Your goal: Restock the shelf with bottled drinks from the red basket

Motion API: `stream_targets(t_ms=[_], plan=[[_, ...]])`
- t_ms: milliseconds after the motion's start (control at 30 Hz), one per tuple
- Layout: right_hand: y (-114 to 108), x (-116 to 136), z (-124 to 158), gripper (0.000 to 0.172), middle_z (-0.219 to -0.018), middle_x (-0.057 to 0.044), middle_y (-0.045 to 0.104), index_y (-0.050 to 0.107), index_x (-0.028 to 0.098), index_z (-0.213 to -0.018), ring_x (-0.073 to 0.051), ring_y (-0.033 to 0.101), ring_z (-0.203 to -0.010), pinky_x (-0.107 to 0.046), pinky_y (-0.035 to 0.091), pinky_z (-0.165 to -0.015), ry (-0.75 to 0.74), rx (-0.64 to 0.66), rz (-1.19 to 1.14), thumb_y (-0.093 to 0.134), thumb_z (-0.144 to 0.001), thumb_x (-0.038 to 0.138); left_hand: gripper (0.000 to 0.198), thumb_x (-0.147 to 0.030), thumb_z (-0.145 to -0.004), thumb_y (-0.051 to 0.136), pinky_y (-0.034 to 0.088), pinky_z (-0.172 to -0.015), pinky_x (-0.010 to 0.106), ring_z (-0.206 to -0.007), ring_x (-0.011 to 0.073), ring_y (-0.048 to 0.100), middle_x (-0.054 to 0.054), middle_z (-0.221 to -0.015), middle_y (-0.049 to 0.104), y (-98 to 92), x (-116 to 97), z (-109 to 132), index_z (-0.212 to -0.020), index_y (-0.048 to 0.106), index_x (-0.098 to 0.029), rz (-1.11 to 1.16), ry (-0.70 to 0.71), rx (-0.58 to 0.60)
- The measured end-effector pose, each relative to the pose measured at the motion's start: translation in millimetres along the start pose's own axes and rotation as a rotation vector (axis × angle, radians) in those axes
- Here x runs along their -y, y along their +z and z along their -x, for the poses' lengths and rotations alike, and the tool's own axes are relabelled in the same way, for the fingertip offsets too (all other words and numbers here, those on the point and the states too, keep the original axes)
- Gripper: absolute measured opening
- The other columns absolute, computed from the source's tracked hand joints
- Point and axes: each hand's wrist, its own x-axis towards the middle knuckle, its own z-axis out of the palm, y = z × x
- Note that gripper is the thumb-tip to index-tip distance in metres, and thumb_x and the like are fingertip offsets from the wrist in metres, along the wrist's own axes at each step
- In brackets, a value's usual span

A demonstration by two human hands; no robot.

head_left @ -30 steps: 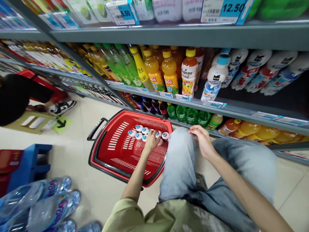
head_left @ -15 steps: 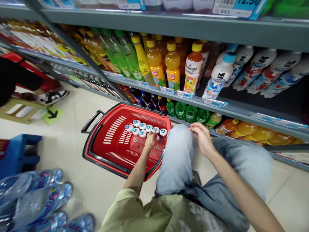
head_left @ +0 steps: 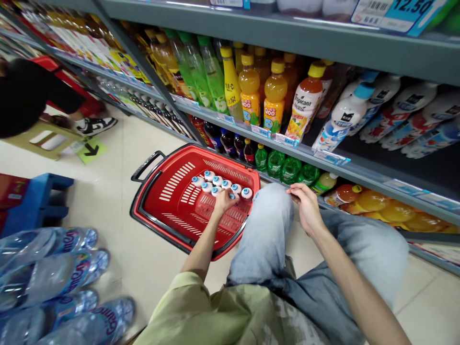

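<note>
My left hand (head_left: 223, 201) reaches into the red shopping basket (head_left: 172, 187), its fingers closed around a white bottle with a blue cap (head_left: 233, 197). Several more small white bottles (head_left: 217, 180) with blue caps stand upright in rows beside it, near the shelf side of the basket. Over the knee of my jeans (head_left: 268, 230), my right hand (head_left: 304, 203) hangs to the right of the basket, fingers curled together with the tips near the knee. Whether anything small is between those fingertips cannot be made out.
Shelves (head_left: 251, 28) of drink bottles run across the front, with white bottles (head_left: 341, 115) at right. Large water bottles (head_left: 53, 273) lie at lower left, below a blue pallet (head_left: 46, 196). A person in black (head_left: 25, 96) is by a yellow stool (head_left: 43, 139) at left.
The view has shifted, so the basket and shelves appear a little further right. My left hand stays at the bottle, and its cap now shows beside the fingers. My right hand is nearly unchanged.
</note>
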Motion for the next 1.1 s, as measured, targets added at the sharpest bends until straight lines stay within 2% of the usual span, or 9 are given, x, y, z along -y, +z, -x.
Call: stream_targets(t_ms=[133, 233, 467, 567, 667, 733, 933, 1033, 1100], plan=[[2.5, 0.2, 1.2, 0.020, -0.078, 0.000, 0.072, 0.068, 0.022, -0.084, -0.018, 0.064, -0.086, -0.032, 0.043, -0.089, -0.016, 0.002, 0.026, 0.071, -0.070, 0.036, 0.032, -0.042, -0.077, 0.063, 0.042, -0.071, 0.028, -0.076, 0.0187, 0.060, 0.003, -0.079, 0.068, -22.3, -12.9, 11.5, -0.089, 0.068, -0.013, 0.027, 0.039, 0.005], [5.7, 1.4, -0.2, 0.019, -0.074, 0.000, 0.073, 0.069, 0.023, -0.081, -0.021, 0.067, -0.084, -0.034, 0.046, -0.088, -0.037, -0.008, 0.029, 0.069, -0.068, 0.037, 0.038, -0.048, -0.079, 0.058, 0.042, -0.068, 0.030, -0.074, 0.0226, 0.063, 0.007, -0.078, 0.069, -44.6, -24.8, 18.9, -0.088, 0.067, -0.013, 0.020, 0.071, -0.015], [7.1, 0.3, -8.6, 0.017, -0.076, 0.000, 0.072, 0.065, 0.023, -0.085, -0.022, 0.069, -0.087, -0.034, 0.048, -0.087, -0.091, 0.051, 0.095, 0.061, -0.075, 0.035, 0.045, -0.053, -0.083, 0.056, 0.052, -0.083, 0.037, -0.093, 0.0315, 0.072, 0.015, -0.103, 0.076, -120.4, -65.1, 38.5, -0.101, 0.076, -0.017, -0.061, 0.299, -0.140], [7.3, -0.7, -5.0, 0.014, -0.089, -0.002, 0.073, 0.065, 0.023, -0.089, -0.021, 0.069, -0.092, -0.035, 0.050, -0.088, -0.245, 0.092, 0.239, 0.060, -0.079, 0.031, 0.047, -0.056, -0.087, 0.055, 0.054, -0.078, 0.037, -0.087, 0.0301, 0.073, 0.013, -0.106, 0.076, -154.7, -95.4, 59.9, -0.104, 0.076, -0.017, -0.075, 0.352, -0.216], [7.9, -0.7, 0.9, 0.016, -0.099, -0.002, 0.072, 0.065, 0.024, -0.098, -0.021, 0.066, -0.102, -0.039, 0.049, -0.097, -0.436, 0.123, 0.424, 0.062, -0.082, 0.027, 0.043, -0.058, -0.089, 0.058, 0.055, -0.066, 0.032, -0.071, 0.0224, 0.071, 0.008, -0.104, 0.075, -183.7, -130.2, 83.5, -0.103, 0.076, -0.021, -0.038, 0.432, -0.282], [8.6, 0.2, 4.8, 0.026, -0.107, -0.004, 0.071, 0.065, 0.023, -0.108, -0.022, 0.064, -0.106, -0.040, 0.049, -0.100, -0.512, 0.138, 0.485, 0.069, -0.083, 0.029, 0.038, -0.057, -0.092, 0.059, 0.055, -0.064, 0.031, -0.070, 0.0200, 0.070, 0.006, -0.105, 0.074, -199.5, -152.8, 98.5, -0.104, 0.075, -0.025, -0.025, 0.515, -0.371], [10.7, 3.9, 12.4, 0.098, -0.150, -0.013, 0.054, 0.042, 0.025, -0.152, -0.029, 0.054, -0.136, -0.048, 0.043, -0.117, -0.625, 0.298, 0.587, 0.092, -0.070, 0.045, 0.033, -0.054, -0.097, 0.056, 0.056, -0.064, 0.038, -0.072, 0.0226, 0.070, 0.003, -0.115, 0.071, -233.6, -208.6, 138.6, -0.120, 0.070, -0.036, -0.038, 0.729, -0.509], [11.0, 2.6, 12.9, 0.108, -0.157, -0.015, 0.049, 0.036, 0.025, -0.156, -0.031, 0.052, -0.142, -0.048, 0.040, -0.121, -0.661, 0.360, 0.537, 0.093, -0.067, 0.049, 0.029, -0.055, -0.095, 0.059, 0.052, -0.056, 0.041, -0.068, 0.0222, 0.069, 0.001, -0.113, 0.073, -246.8, -235.7, 148.1, -0.114, 0.073, -0.038, 0.034, 0.739, -0.547], [10.3, 1.7, 12.8, 0.098, -0.147, -0.013, 0.059, 0.043, 0.024, -0.149, -0.028, 0.061, -0.131, -0.045, 0.048, -0.113, -0.623, 0.332, 0.411, 0.092, -0.068, 0.050, 0.023, -0.051, -0.093, 0.064, 0.052, -0.057, 0.038, -0.069, 0.0204, 0.069, 0.000, -0.108, 0.074, -252.1, -256.1, 142.9, -0.108, 0.074, -0.036, 0.125, 0.768, -0.528]])
